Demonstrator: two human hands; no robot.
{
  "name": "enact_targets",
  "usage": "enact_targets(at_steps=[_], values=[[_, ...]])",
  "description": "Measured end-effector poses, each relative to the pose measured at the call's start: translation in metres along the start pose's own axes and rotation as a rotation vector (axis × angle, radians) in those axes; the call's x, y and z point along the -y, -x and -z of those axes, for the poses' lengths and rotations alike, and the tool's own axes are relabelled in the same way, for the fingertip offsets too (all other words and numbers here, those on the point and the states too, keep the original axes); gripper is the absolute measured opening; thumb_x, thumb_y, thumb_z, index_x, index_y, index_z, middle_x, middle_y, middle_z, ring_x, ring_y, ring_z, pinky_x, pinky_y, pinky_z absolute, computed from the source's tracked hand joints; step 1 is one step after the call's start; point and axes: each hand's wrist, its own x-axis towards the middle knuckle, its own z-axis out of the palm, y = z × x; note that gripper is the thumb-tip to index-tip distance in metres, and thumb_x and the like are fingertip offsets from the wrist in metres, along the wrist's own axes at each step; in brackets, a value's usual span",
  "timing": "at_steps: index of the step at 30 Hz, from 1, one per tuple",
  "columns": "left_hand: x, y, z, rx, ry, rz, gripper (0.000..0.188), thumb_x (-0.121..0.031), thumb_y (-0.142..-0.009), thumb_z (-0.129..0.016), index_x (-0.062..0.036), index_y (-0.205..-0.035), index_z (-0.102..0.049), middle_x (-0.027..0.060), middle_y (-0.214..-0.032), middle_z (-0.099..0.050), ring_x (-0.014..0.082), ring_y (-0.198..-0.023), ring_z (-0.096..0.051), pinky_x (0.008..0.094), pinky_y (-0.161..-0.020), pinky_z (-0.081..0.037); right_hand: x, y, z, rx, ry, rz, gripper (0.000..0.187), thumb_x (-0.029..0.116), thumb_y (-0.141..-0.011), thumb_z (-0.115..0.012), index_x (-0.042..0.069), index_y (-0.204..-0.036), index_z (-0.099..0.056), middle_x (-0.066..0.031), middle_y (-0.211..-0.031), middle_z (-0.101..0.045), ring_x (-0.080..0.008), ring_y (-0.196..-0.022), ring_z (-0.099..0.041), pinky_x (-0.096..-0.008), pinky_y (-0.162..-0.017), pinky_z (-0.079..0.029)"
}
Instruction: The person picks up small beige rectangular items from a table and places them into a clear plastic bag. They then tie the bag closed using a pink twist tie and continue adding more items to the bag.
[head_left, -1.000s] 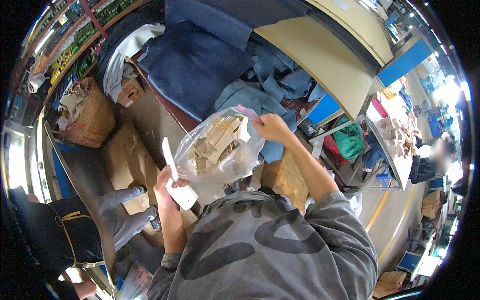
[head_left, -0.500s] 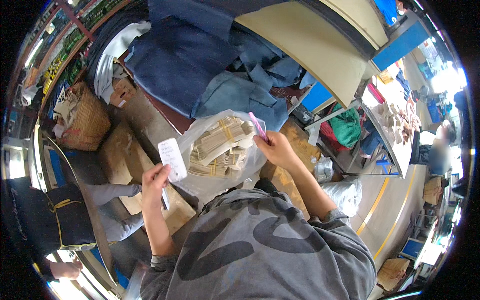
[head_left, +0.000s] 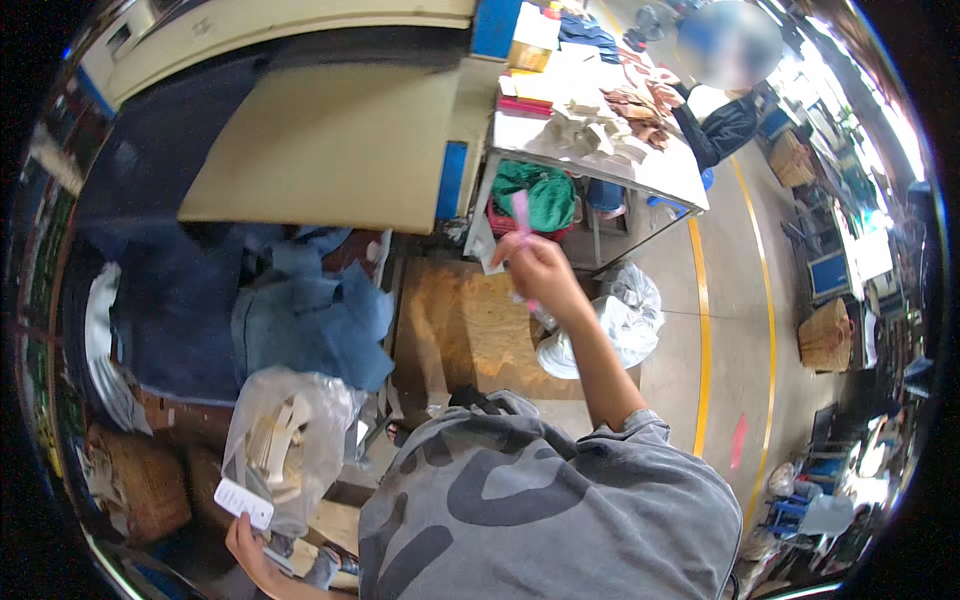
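fingers point(head_left: 513, 247) of the right hand point(head_left: 543, 270) are clenching a pink strip point(head_left: 520, 212); left hand point(head_left: 245, 545) is edge-pinching a white tag point(head_left: 243, 503), perhaps risking slippage.

Grey floor point(head_left: 670, 330) carried two yellow lines point(head_left: 703, 340), white-topped table point(head_left: 682, 185) (metal legs, cluttered) stood ahead, big beige panel point(head_left: 320, 150) spread upper left, wooden board point(head_left: 475, 330) lay below, bright light point(head_left: 903, 130) glared upper right.

A tilted white tag point(head_left: 244, 504) overlaps a clear bag point(head_left: 328, 403) of beige pieces point(head_left: 278, 440), a pink strip point(head_left: 520, 210) well apart.
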Motion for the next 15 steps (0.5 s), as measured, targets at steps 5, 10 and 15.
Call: enact_targets(at_steps=[5,10,15], values=[[-0.008,0.000,-0.050,-0.052,0.135,0.111,0.022,-0.028,-0.094,-0.067,-0.0069,-0.094,-0.066,-0.0024,-0.078,-0.057,0.0074,-0.067,-0.048,0.0266,-0.056,-0.035,-0.049,-0.087,0.179,-0.673,0.128,-0.145,0.028,0.029,-0.099,-0.063,0.002,-0.102,-0.072,0.0022,-0.074,-0.059,-0.0048,-0.057,-0.044,-0.0253,-0.052,-0.037],[-0.017,0.010,-0.095,-0.150,0.279,0.202,0.022,-0.029,-0.094,-0.067,-0.0072,-0.096,-0.065,-0.0023,-0.078,-0.057,0.0073,-0.065,-0.048,0.0265,-0.056,-0.035,-0.075,-0.211,0.305,-1.021,0.447,-0.443,0.070,0.058,-0.077,-0.081,-0.007,-0.102,-0.070,-0.0096,-0.082,-0.066,-0.0156,-0.062,-0.055,-0.0347,-0.051,-0.042],[-0.029,0.021,-0.119,-0.239,0.353,0.257,0.023,-0.030,-0.094,-0.067,-0.0076,-0.098,-0.065,-0.0023,-0.077,-0.056,0.0071,-0.064,-0.047,0.0263,-0.055,-0.036,-0.055,-0.278,0.341,-1.107,0.554,-0.483,0.104,0.076,-0.069,-0.076,0.011,-0.147,-0.055,-0.0241,-0.138,-0.061,-0.0345,-0.124,-0.063,-0.0493,-0.101,-0.050]])
